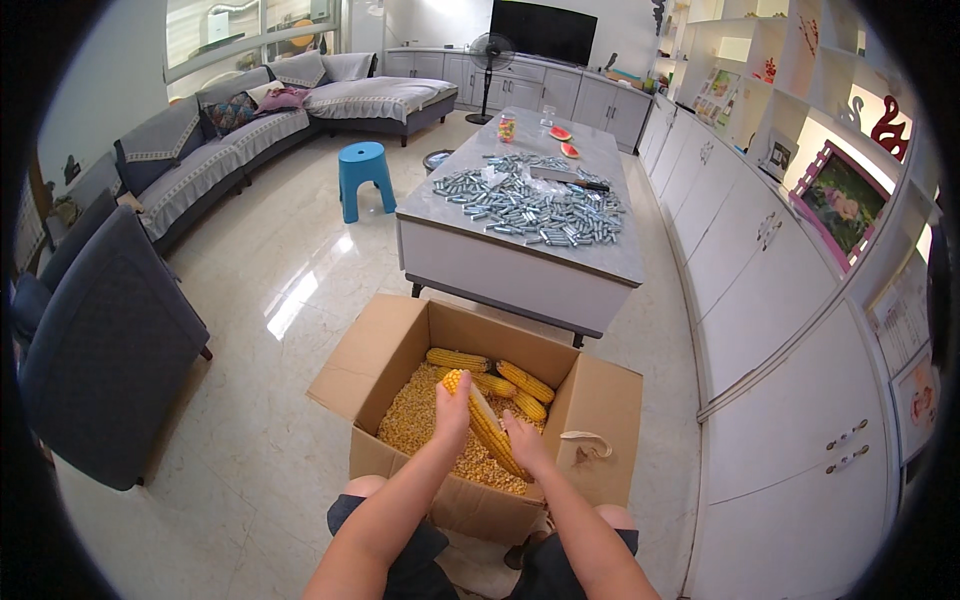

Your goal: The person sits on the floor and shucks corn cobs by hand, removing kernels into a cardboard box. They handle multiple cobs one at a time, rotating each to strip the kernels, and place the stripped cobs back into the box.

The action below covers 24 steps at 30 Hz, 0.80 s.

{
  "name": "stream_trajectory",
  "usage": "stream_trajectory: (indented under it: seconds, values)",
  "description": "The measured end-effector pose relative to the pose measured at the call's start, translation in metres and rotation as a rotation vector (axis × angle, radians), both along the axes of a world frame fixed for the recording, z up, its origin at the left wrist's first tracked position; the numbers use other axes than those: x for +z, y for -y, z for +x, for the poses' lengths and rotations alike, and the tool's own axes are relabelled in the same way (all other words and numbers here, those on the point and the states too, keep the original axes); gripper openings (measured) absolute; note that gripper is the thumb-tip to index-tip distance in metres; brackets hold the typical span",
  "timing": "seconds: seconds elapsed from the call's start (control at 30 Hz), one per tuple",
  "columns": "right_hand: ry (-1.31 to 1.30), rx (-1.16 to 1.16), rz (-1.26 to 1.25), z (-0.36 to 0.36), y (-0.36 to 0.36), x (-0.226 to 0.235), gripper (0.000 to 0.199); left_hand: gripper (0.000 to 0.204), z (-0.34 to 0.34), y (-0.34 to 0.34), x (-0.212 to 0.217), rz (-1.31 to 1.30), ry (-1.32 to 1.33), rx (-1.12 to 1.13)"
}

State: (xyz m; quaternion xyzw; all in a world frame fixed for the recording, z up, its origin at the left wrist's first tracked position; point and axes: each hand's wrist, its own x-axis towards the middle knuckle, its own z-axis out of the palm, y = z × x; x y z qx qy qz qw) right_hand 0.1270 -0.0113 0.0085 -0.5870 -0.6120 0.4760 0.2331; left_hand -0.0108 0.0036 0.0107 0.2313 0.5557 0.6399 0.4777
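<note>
Gripping the far end of a yellow corn cob [490,434], the left hand [455,412] has its fingers wrapped round it, over the open cardboard box [485,512]! Down the cob's right side runs a pale, stripped band, and the right hand [523,443] is up against it; I can't tell whether those fingers are clasping. Below, loose kernels [408,412], with more cobs [526,380] at the far side. Beyond stands the table [500,275], strewn with small metal cylinders [560,217].
</note>
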Motion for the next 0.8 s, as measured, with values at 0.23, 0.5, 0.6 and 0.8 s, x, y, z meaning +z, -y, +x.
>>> stream_trajectory:
  seconds: [0.23, 0.5, 0.6, 0.8]
  values:
    - [-0.058, 0.173, 0.095, 0.008, -0.001, -0.009, 0.062, 0.040, -0.013, -0.008, -0.008, 0.035, 0.090, 0.052]
    - [0.009, 0.077, 0.122, 0.006, 0.003, -0.010, 0.054, 0.039, -0.009, -0.006, -0.008, 0.036, 0.008, 0.028]
    - [0.010, 0.041, 0.089, 0.006, 0.002, -0.010, 0.056, 0.040, -0.009, -0.005, -0.007, 0.053, 0.047, 0.032]
    - [-0.063, 0.103, -0.009, 0.014, -0.003, -0.010, 0.058, 0.042, -0.015, -0.005, 0.005, 0.004, 0.161, 0.104]
